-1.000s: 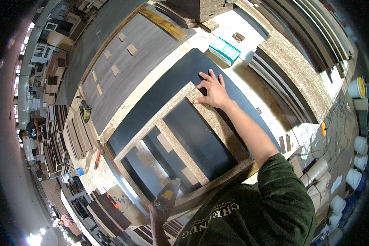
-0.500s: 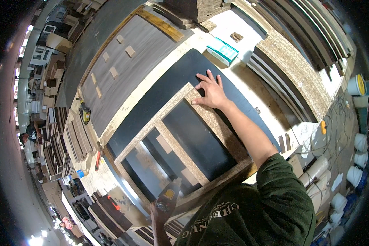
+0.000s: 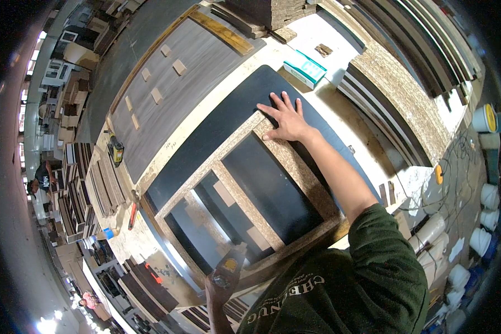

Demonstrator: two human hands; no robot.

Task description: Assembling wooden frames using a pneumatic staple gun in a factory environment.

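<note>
Black panel (image 3: 222, 122) fills the middle of the table, grey board (image 3: 170, 103) beyond it! On the black panel sits the chipboard frame (image 3: 247, 206), crossbars slanting toward the wearer. Here's the right hand (image 3: 288, 122), fingers spread wide, thumb down at the frame's far corner! And the left hand (image 3: 214, 289), wrapped around a dark hand tool (image 3: 230, 266), nose over the frame's near end; whether it touches, can't tell! Teal-and-white box (image 3: 305, 69) beyond the right hand, small blocks (image 3: 179, 67) dotting that grey board!

White lettering (image 3: 318, 280) across green shirt (image 3: 367, 278) — partly folded, large letters (image 3: 313, 68) on teal box (image 3: 304, 71)
</note>
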